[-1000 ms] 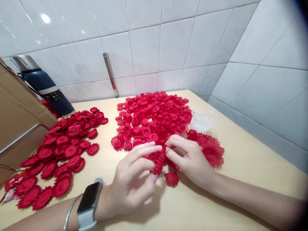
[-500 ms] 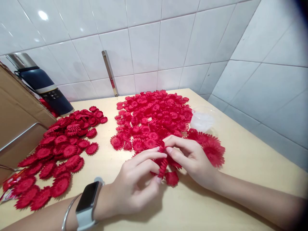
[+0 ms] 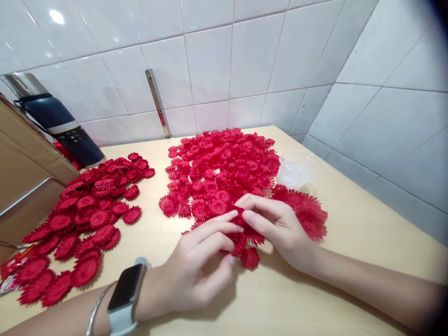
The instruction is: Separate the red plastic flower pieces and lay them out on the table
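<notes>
We've got a red fringed flower (image 3: 240, 243) between the thumb and fingers of our left hand (image 3: 199, 268), our right hand (image 3: 276, 228) pinching its far edge; red bud (image 3: 249, 258) just beside, flower heap (image 3: 227, 163) beyond!

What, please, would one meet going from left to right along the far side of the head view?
Dark blue cylindrical bottle with silver top → slim metal strip → large heap of round, toothed-edged red pieces → translucent whitish plastic-looking item.
</notes>
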Action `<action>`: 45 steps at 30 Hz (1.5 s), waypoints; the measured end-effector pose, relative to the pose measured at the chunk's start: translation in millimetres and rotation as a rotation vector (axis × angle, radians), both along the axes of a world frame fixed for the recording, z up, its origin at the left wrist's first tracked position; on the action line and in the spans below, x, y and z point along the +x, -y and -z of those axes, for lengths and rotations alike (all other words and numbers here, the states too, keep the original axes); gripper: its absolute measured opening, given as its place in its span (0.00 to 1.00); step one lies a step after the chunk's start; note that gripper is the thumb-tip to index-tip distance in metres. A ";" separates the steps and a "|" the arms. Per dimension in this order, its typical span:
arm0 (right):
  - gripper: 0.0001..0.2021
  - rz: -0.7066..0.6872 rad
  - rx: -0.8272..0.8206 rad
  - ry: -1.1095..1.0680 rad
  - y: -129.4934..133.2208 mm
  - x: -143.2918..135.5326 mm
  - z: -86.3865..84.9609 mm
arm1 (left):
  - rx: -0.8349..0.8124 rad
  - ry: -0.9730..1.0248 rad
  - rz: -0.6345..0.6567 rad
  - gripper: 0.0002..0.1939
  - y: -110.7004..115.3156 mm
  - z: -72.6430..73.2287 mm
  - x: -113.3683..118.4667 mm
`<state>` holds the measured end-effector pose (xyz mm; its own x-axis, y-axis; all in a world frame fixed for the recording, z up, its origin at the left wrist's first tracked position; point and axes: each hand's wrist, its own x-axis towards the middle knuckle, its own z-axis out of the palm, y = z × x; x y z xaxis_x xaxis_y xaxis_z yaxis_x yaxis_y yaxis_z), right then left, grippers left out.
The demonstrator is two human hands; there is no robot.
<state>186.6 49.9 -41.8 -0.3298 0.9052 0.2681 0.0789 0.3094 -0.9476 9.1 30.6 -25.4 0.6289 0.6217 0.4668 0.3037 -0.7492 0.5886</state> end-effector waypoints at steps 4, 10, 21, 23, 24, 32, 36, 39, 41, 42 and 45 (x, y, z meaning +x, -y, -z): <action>0.06 -0.003 0.017 0.010 -0.3 -1.6 -0.3 | 0.059 0.042 0.030 0.08 -0.8 2.1 0.3; 0.05 0.006 0.086 0.028 -0.2 -0.1 1.3 | 0.064 0.030 0.024 0.07 -1.0 1.0 0.3; 0.03 0.010 0.044 0.010 -0.5 -2.3 2.3 | 0.051 0.025 0.027 0.07 -2.2 -0.1 0.9; 0.02 0.018 -0.033 -0.020 0.4 -3.0 1.4 | 0.050 0.018 0.032 0.07 -2.0 0.3 0.9; 0.01 0.023 -0.058 -0.037 0.9 -3.3 0.9 | 0.047 0.013 0.032 0.07 -1.8 0.7 0.9; 0.02 0.068 -0.102 -0.076 0.2 -4.7 1.1 | -0.044 -0.006 -0.036 0.06 -2.2 2.9 0.2; 0.09 0.078 -0.078 -0.036 -2.9 -4.2 3.0 | -0.070 -0.003 -0.060 0.05 -2.5 2.8 -1.1; 0.09 0.103 -0.054 0.007 -4.1 -3.5 3.2 | -0.082 -0.007 -0.066 0.05 -3.2 3.7 -1.5; 0.09 0.103 -0.046 0.007 -4.1 -3.3 2.6 | -0.086 -0.006 -0.067 0.05 -3.6 4.7 -1.3; 0.09 0.099 -0.048 0.001 -3.9 -3.2 2.3 | -0.084 -0.004 -0.066 0.05 -3.6 5.1 -1.2; 0.08 0.093 -0.067 -0.016 -3.2 -3.3 1.8 | -0.071 0.004 -0.064 0.05 -3.0 5.5 -1.1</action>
